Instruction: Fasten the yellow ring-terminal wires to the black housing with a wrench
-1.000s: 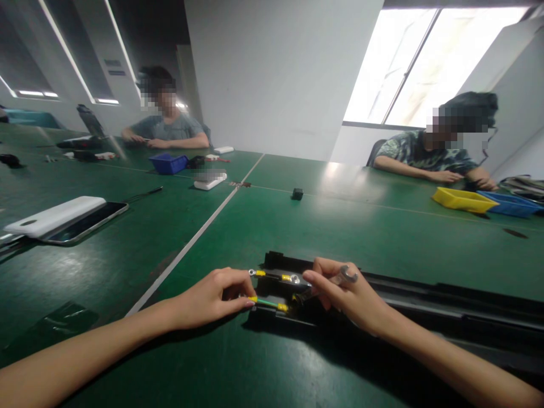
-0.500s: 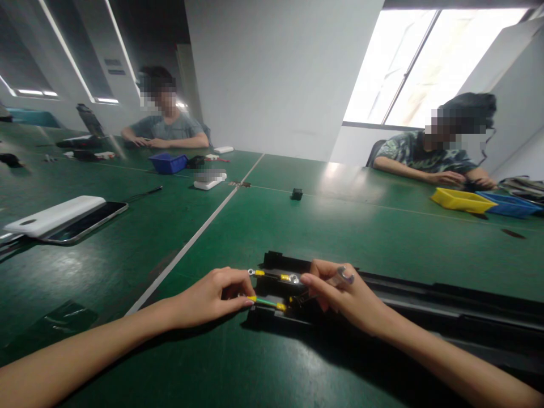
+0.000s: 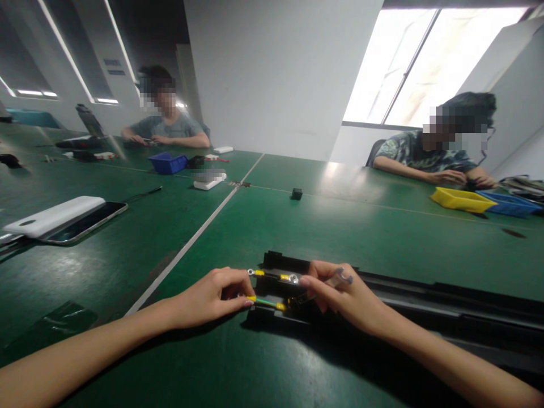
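L hand (image 3: pixel 216 294) is pinching the green wire (image 3: pixel 266 302) by its outer end; R hand (image 3: pixel 351 297) is gripping a wrench (image 3: pixel 342 276) near the inner one (hands well apart btw). Wire's lying in the black channel's (image 3: pixel 287 262) end. Prob midway: can't tell if inner end's fastened, outer's looking loose. Black wire's (image 3: pixel 271 275) outer ring is sticking out free.

On the tabletop (image 3: pixel 238 368), a housing (image 3: pixel 283 260) extends rightward; two cables (image 3: pixel 267 302) lie at its left end, one behind the other; the left hand (image 3: pixel 216 297) sits at the nearer cable's left end, the right hand (image 3: pixel 348 297), wrench (image 3: pixel 341 277) within, over the housing; a block (image 3: pixel 296 194) lies behind; a phone (image 3: pixel 87 224) lies left; two bins (image 3: pixel 463 200) stand right-rear, one bin (image 3: pixel 168 165) left-rear, before seated people (image 3: pixel 182 129).
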`<state>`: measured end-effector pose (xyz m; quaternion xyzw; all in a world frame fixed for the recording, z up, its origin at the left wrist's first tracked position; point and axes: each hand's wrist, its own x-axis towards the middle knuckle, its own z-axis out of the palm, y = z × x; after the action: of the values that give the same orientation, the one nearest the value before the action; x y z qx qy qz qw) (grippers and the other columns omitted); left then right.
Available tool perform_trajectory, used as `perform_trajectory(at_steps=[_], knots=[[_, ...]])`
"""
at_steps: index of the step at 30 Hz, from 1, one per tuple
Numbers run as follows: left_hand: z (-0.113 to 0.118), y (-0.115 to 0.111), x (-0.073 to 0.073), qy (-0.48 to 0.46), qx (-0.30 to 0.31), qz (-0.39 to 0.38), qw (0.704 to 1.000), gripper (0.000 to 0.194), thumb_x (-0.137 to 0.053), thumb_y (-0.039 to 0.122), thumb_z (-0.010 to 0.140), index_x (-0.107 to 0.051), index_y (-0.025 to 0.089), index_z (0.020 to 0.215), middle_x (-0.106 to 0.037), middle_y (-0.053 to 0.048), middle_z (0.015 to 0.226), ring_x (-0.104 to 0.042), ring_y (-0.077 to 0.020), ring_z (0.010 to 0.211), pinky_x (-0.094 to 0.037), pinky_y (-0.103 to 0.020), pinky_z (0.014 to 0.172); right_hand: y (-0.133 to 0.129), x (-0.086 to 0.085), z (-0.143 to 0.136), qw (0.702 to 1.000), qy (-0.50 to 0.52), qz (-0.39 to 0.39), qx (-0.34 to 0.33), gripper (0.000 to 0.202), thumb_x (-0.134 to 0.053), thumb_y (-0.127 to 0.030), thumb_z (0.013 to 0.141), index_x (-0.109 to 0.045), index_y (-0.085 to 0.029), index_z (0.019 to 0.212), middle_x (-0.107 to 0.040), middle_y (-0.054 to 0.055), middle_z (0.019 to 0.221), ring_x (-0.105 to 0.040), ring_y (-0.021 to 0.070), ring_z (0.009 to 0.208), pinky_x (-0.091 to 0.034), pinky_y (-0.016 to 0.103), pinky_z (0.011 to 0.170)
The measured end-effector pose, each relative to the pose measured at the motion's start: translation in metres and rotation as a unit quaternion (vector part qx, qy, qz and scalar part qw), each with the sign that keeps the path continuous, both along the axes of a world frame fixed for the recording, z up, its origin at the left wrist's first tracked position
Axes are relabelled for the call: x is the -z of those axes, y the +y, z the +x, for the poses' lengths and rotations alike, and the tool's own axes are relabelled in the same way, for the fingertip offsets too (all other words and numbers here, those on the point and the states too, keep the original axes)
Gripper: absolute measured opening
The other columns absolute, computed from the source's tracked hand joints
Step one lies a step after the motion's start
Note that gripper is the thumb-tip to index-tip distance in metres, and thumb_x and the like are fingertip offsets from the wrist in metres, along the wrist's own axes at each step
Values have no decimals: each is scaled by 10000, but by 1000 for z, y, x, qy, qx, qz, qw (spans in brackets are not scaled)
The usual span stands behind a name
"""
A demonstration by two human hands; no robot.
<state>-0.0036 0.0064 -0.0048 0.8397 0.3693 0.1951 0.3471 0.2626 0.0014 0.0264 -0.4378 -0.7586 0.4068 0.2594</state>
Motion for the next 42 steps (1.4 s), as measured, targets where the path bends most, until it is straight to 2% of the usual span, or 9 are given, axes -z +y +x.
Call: perform_trajectory(at_steps=[6,12,42], knots=[[0,0,0,3,-2,-3,1000,96,-604,221,885,-633,147,832,-600,6,758,-529,-126,657,-397,-205,608,1,3,0,1000,5,6,-4,466,-492,-535,891,-481,-167,605,-491,-26,478,-410,78,433,-295,195,438],[0,0,-2,4,-1,-6,1000,96,-599,219,889,-633,149,834,-587,10,750,-517,-127,654,-389,-209,603,1,2,0,999,12,37,18,502,-430,-540,922,-499,-170,590,-442,-38,455,-403,84,421,-291,202,423],[-1,-1,0,4,1,-6,1000,102,-594,229,893,-630,148,842,-597,2,767,-527,-131,662,-392,-214,606,2,2,1,1000,3,30,7,473,-467,-532,914,-515,-164,622,-476,-36,481,-426,81,435,-307,194,433]])
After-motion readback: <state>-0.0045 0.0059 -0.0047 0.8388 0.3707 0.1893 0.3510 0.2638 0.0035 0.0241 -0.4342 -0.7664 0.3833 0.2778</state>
